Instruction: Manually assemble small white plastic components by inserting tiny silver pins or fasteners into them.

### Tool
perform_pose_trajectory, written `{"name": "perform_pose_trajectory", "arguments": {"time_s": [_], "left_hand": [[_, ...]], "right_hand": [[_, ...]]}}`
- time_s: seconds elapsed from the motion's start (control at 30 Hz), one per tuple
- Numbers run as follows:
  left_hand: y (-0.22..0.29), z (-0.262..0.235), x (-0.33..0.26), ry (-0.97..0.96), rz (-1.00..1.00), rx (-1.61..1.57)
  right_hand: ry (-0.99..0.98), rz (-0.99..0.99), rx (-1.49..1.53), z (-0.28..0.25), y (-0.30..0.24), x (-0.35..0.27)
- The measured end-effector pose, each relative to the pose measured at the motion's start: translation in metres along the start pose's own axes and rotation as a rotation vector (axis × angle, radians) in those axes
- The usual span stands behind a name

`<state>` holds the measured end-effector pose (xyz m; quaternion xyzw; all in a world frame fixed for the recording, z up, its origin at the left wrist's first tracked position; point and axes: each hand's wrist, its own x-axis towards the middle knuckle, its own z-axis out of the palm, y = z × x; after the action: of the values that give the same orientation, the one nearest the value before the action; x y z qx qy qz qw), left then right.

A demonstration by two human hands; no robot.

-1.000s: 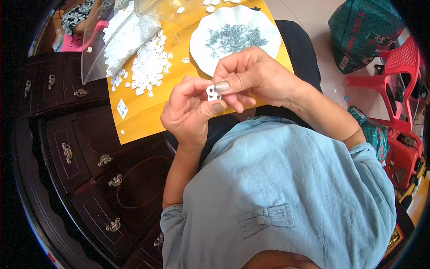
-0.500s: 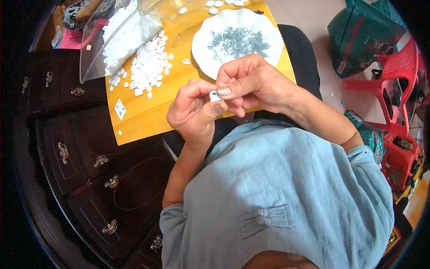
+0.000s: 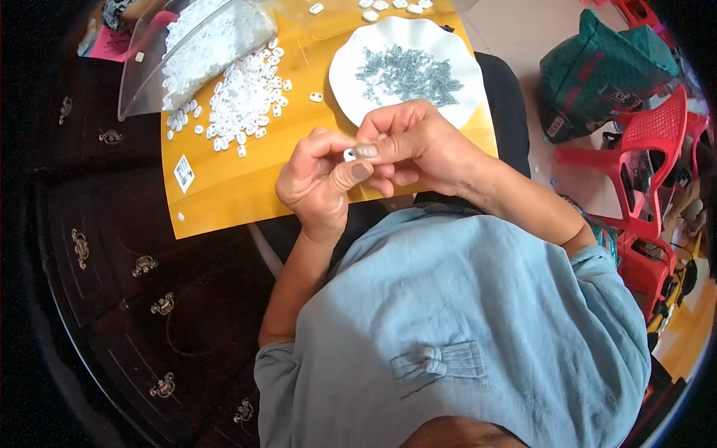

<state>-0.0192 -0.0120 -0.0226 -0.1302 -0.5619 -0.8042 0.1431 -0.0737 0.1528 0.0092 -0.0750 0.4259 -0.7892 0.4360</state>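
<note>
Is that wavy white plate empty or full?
Partly filled: small grey pieces lie across the middle of the plate; its visible rim is bare.

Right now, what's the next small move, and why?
Probably a light squeeze with the right hand, while the left hand steadies the small white holed piece: both hands meet around it, and the right thumb covers much of it.

small white piece | mostly hidden | between left grip, right grip
</note>
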Motion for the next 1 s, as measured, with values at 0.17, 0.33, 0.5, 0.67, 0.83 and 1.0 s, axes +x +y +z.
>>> {"name": "perform_pose_trajectory", "arguments": {"time_s": [0.17,0.33,0.5,0.67,0.83,1.0], "left_hand": [[0.0,0.001,0.0,0.033,0.055,0.038],[0.001,-0.004,-0.003,0.006,0.046,0.077],[0.001,-0.006,-0.004,-0.004,0.051,0.1],[0.003,-0.002,-0.003,-0.018,0.033,0.085],[0.011,-0.004,0.0,0.056,-0.11,0.227],[0.005,-0.004,0.017,0.105,-0.026,0.571]], "right_hand": [[0.042,-0.028,-0.133,0.004,-0.01,0.0],[0.027,-0.044,-0.212,0.003,-0.012,-0.003],[0.006,-0.027,-0.18,0.0,-0.008,-0.005],[0.035,-0.04,-0.19,0.0,-0.006,-0.004],[0.283,-0.544,-0.797,0.005,-0.08,-0.005],[0.677,-1.291,-1.516,-0.03,-0.202,0.031]]}}
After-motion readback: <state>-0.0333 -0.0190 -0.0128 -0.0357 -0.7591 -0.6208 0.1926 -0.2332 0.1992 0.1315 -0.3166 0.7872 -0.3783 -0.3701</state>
